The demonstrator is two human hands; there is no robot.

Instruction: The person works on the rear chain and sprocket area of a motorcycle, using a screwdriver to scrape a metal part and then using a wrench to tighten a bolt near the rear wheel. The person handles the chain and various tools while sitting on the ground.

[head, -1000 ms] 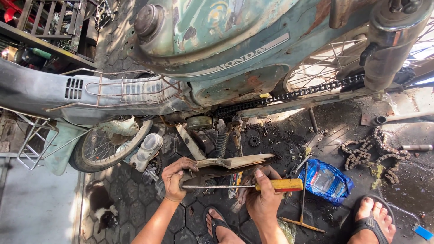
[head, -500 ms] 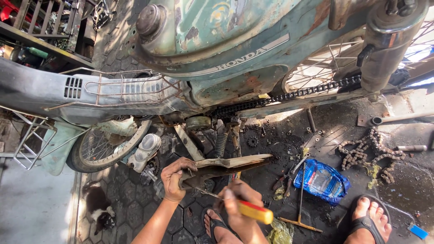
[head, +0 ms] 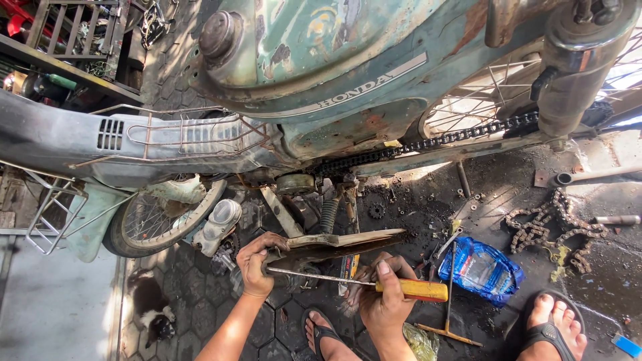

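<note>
Your right hand is closed around the yellow handle of a screwdriver. The shaft runs left, nearly level, and its tip reaches the near edge of a rusty metal part close to your left hand. The fingers of that hand are curled over the left end of the part, holding it off the ground. The part is long, flat and greasy, tapering to the right, and it sits low in the middle of the scene, just in front of the motorcycle.

Beneath your hands, your two feet in sandals rest on dark, oily paving. To the right of the screwdriver handle lies a blue plastic bag, with a T-handled tool just beside it. Further right, a loose rusty chain lies coiled on the ground. A small sprocket lies on the ground beyond the part.

Above, the motorcycle's drive chain runs toward the spoked rear wheel. The front wheel is to the left. A small dark and white animal lies at the near left.
</note>
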